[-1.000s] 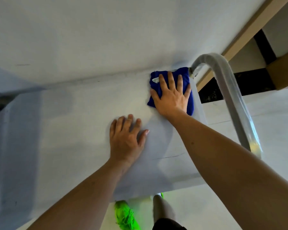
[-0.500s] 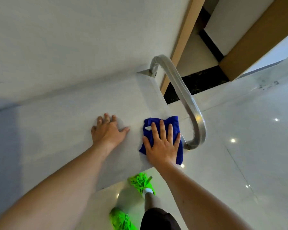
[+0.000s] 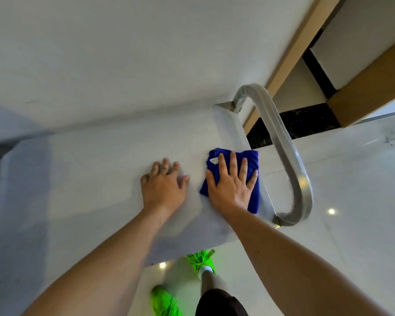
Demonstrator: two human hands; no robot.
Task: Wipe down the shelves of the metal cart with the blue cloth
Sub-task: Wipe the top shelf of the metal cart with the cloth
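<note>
The folded blue cloth (image 3: 253, 179) lies on the top shelf of the metal cart (image 3: 89, 174), near its right end. My right hand (image 3: 232, 188) presses flat on the cloth with fingers spread and straight. My left hand (image 3: 163, 188) rests flat on the bare shelf just left of the cloth, fingers slightly bent at the tips. The cart's curved metal handle (image 3: 290, 165) rises off the shelf's right end, close beside the cloth. The lower shelves are hidden under the top one.
A white wall (image 3: 123, 53) runs along the cart's far side. Wooden trim (image 3: 294, 53) and a dark baseboard (image 3: 306, 124) lie beyond the handle. Glossy white floor tiles (image 3: 351, 201) spread to the right. My green shoes (image 3: 201, 261) stand at the shelf's near edge.
My right hand slid the cloth from the shelf's far right corner toward the near edge, then a little way back up. My left hand stays flat on the shelf.
</note>
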